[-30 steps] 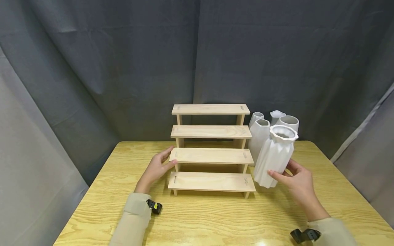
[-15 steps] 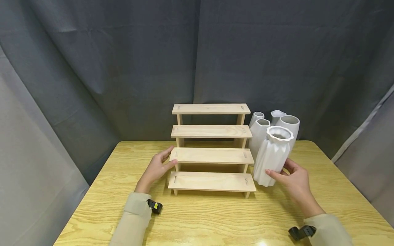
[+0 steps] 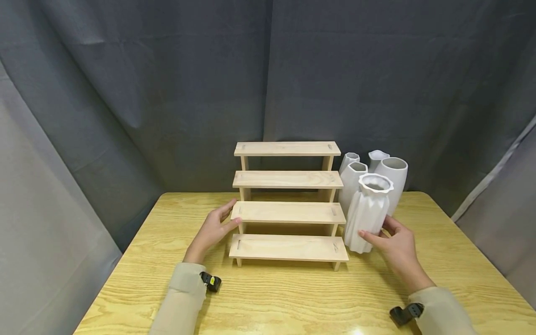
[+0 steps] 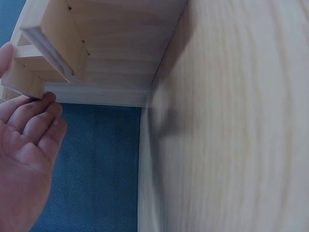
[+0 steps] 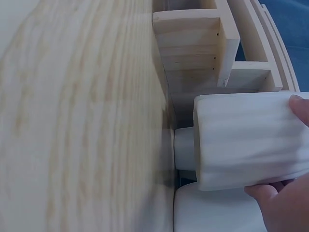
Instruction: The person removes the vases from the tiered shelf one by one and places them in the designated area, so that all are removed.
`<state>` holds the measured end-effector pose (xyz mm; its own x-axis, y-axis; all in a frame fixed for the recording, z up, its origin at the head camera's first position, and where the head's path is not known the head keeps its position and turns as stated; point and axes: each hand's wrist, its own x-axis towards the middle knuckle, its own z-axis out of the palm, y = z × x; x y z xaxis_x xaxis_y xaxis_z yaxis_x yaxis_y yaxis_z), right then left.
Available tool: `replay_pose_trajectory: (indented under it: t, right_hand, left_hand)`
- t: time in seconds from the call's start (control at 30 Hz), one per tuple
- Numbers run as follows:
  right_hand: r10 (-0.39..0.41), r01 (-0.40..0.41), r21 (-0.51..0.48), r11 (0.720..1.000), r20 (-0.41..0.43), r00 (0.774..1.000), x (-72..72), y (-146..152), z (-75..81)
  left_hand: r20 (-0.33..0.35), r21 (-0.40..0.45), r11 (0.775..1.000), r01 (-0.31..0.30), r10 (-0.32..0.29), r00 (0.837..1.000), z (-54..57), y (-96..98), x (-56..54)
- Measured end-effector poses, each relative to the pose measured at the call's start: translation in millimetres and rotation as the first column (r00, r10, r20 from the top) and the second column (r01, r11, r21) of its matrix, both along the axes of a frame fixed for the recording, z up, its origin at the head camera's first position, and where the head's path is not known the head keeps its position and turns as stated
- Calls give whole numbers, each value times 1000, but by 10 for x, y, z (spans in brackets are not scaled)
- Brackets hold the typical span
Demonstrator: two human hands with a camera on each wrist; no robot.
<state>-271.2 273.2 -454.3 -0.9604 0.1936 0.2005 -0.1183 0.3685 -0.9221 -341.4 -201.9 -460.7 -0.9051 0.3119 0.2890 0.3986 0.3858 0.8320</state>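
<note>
A four-tier stepped wooden display stand (image 3: 289,212) stands on the table in the head view. At its left end my left hand (image 3: 211,230) holds the second tier from the bottom, thumb over the board's edge; in the left wrist view the fingers (image 4: 36,118) lie against the board's underside. Right of the stand, my right hand (image 3: 399,249) grips a white fluted vase (image 3: 366,218) with a scalloped rim, low on its body. The vase leans slightly, and in the right wrist view its base (image 5: 198,145) shows apart from the tabletop.
Close behind the held vase stand several other white vases: a faceted one (image 3: 351,186), a smooth rounded one (image 3: 398,179), a narrow one (image 3: 348,160) and a wavy-rimmed one (image 3: 377,157). The wood-grain table (image 3: 268,298) backs onto a dark grey curtain (image 3: 188,93).
My right hand has moved a little left with the fluted vase, which now sits slightly lower and more upright beside the stand. The left hand and the stand have stayed put.
</note>
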Motion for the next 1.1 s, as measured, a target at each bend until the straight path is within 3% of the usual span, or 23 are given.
replay_pose_trajectory:
  t: [0.33,0.6,1.1]
  right_hand:
    - [-3,3,25,1000,2,1000,-46,0,-54]
    - [-18,18,61,998,3,1000,-67,-4,-78]
    - [18,-18,-4,1000,-14,1000,-137,-8,-157]
  left_hand:
    - [12,8,1000,21,-21,1000,37,11,9]
    - [21,-12,999,35,-35,999,326,69,216]
    - [31,-5,999,39,-39,999,332,58,216]
